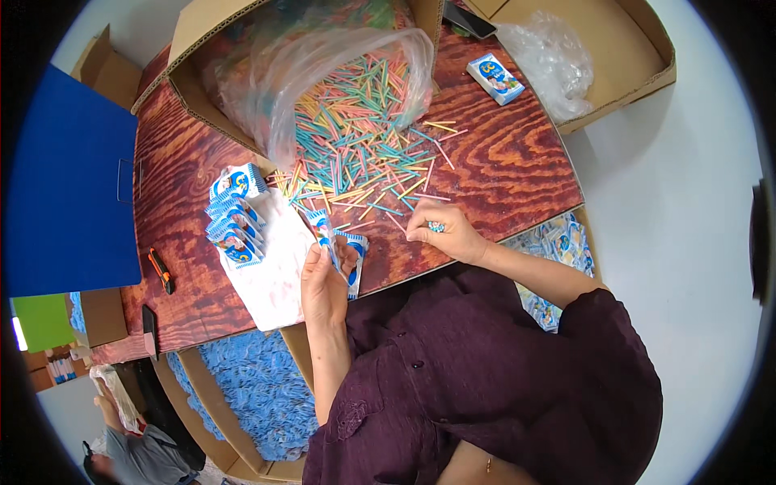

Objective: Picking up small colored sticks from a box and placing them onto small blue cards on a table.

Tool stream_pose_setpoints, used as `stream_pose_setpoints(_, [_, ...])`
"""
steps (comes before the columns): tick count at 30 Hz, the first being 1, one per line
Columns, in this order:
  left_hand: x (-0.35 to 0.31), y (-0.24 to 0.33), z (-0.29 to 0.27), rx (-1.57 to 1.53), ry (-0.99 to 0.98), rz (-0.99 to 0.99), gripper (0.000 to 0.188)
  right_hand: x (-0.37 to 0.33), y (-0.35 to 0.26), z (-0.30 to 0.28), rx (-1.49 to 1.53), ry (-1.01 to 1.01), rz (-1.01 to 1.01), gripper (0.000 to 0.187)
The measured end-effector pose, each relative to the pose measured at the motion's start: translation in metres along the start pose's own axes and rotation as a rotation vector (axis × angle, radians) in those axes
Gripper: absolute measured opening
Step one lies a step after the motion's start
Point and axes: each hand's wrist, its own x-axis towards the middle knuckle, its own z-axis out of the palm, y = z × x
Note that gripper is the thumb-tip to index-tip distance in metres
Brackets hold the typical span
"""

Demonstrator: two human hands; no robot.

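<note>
My left hand is raised over the near edge of the table, its fingers closed on a small blue-and-white packet. Another such packet shows just right of that hand, partly hidden by the fingers. To the right, my right hand is closed, with a small blue-and-white patterned thing showing at its curled fingers; its kind is unclear. A heap of thin pink, yellow and teal sticks spills from a clear plastic bag toward both hands. Several filled packets stand in an overlapping row on a white sheet.
The bag lies in a tipped cardboard box. An orange-black cutter knife and a dark flat object lie left. A small printed box and a phone are at the far right. Below, cartons hold blue pieces and packets.
</note>
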Motion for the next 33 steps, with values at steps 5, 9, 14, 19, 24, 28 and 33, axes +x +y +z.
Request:
stream_pose_setpoints(5, [-0.002, -0.001, 0.001, 0.034, 0.009, -0.012, 0.012, -0.001, 0.011, -0.012, -0.135, -0.149, -0.133, 0.011])
stream_pose_setpoints(9, [-0.003, -0.004, 0.002, 0.072, -0.002, 0.049, 0.009, -0.001, 0.016, -0.012, -0.132, -0.161, -0.175, 0.009])
stream_pose_setpoints(14, [-0.014, -0.008, 0.003, 0.438, 0.128, 0.142, 0.010, 0.001, 0.019, -0.009, -0.073, -0.087, -0.128, 0.015])
stream_pose_setpoints(19, [-0.021, -0.009, 0.018, 0.909, 0.021, 0.341, 0.009, 0.019, -0.010, -0.013, 0.749, -0.066, 0.221, 0.032])
stream_pose_setpoints(24, [-0.022, -0.008, 0.024, 1.087, -0.094, 0.424, 0.007, 0.048, -0.033, -0.003, 1.352, 0.006, 0.390, 0.040])
stream_pose_setpoints(28, [-0.024, -0.008, 0.026, 1.092, -0.088, 0.427, 0.009, 0.055, -0.049, 0.007, 1.479, -0.064, 0.416, 0.041])
stream_pose_setpoints(33, [-0.026, -0.006, 0.027, 1.088, -0.108, 0.448, 0.010, 0.056, -0.060, 0.022, 1.278, -0.031, 0.553, 0.041])
